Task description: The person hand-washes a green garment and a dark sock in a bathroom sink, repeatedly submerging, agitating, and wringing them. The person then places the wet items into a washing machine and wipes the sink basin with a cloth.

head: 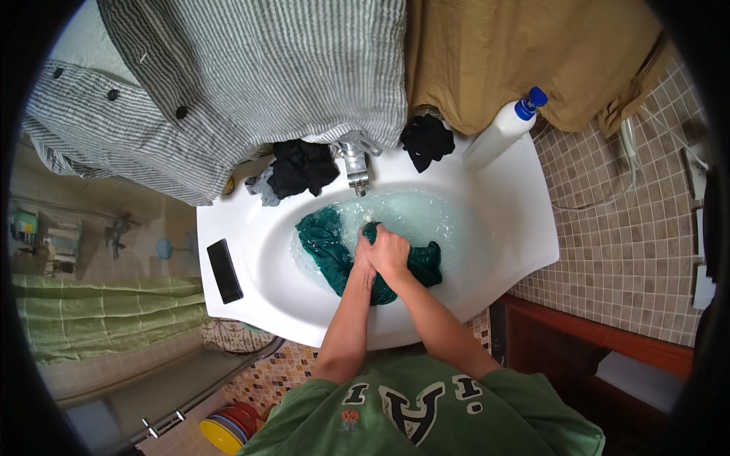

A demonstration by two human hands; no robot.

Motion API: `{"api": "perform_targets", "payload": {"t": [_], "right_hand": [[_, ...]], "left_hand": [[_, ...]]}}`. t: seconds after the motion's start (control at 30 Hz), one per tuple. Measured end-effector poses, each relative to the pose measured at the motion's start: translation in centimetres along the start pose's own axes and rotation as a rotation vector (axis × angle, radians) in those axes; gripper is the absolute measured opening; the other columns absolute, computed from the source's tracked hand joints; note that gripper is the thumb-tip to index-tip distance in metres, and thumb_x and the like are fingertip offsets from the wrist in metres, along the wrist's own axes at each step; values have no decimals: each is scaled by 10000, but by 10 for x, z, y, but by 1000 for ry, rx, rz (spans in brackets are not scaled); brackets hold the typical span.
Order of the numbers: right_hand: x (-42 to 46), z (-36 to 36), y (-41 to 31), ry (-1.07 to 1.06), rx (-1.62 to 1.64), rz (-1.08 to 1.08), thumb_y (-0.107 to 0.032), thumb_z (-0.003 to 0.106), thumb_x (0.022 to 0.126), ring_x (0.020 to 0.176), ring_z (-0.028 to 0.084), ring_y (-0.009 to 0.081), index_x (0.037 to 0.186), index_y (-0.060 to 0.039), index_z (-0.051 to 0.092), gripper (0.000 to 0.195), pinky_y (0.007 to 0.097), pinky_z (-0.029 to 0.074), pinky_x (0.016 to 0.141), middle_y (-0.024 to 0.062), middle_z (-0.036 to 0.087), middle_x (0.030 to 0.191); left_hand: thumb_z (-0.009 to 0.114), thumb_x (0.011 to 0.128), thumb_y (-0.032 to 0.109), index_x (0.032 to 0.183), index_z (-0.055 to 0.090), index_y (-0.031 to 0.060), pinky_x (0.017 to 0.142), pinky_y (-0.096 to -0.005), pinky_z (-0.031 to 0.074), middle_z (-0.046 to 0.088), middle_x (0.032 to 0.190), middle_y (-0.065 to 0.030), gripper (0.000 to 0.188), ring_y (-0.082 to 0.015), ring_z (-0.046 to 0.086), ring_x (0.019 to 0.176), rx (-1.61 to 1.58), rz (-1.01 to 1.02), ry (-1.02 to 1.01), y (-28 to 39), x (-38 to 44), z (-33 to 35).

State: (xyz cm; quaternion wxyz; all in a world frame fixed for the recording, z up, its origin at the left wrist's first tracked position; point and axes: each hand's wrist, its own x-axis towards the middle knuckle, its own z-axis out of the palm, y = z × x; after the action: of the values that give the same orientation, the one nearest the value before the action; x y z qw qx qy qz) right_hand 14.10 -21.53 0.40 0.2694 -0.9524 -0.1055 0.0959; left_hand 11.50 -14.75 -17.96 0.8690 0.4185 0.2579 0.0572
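A wet dark green garment lies partly under soapy water in the white washbasin. My left hand and my right hand are pressed together above the middle of the basin, with a bunched part of the cloth gripped between them. A small fold of it pokes out over the fingers. The rest spreads to the left of my hands and to the right, below the right wrist. Just beyond my hands is the chrome faucet. My palms and most of the left fingers are hidden.
Black cloth and a grey piece lie left of the faucet, another black cloth right. A white pump bottle stands on the rim; a phone lies at left. Striped and tan garments hang over the back.
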Motion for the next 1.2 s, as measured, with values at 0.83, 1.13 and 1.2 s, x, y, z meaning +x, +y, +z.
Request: {"api": "perform_targets", "payload": {"t": [0.83,1.13,1.2], "right_hand": [[49,35,103,-402,1127,434,-97,536,777,1010,520,179,1229,-130,571,454,294,431,848,74,571,1118],[-50,-30,-15,56,303,-244,-223,665,773,687,626,304,976,-142,615,224,403,516,590,114,537,932],[-51,-14,-14,171,114,-298,-279,679,784,575,611,297,961,-145,593,238,419,500,481,122,512,910]], "left_hand": [[612,866,435,1292,510,18,949,-362,446,601,1191,-97,605,-254,567,1074,121,-432,169,79,-14,12],[454,930,530,1073,585,79,718,-401,508,562,1144,-160,491,-265,578,862,-669,-636,-389,109,-37,73],[460,927,530,1061,583,67,700,-384,506,591,1081,-147,497,-260,576,830,-420,-548,-330,97,-30,58]]}}
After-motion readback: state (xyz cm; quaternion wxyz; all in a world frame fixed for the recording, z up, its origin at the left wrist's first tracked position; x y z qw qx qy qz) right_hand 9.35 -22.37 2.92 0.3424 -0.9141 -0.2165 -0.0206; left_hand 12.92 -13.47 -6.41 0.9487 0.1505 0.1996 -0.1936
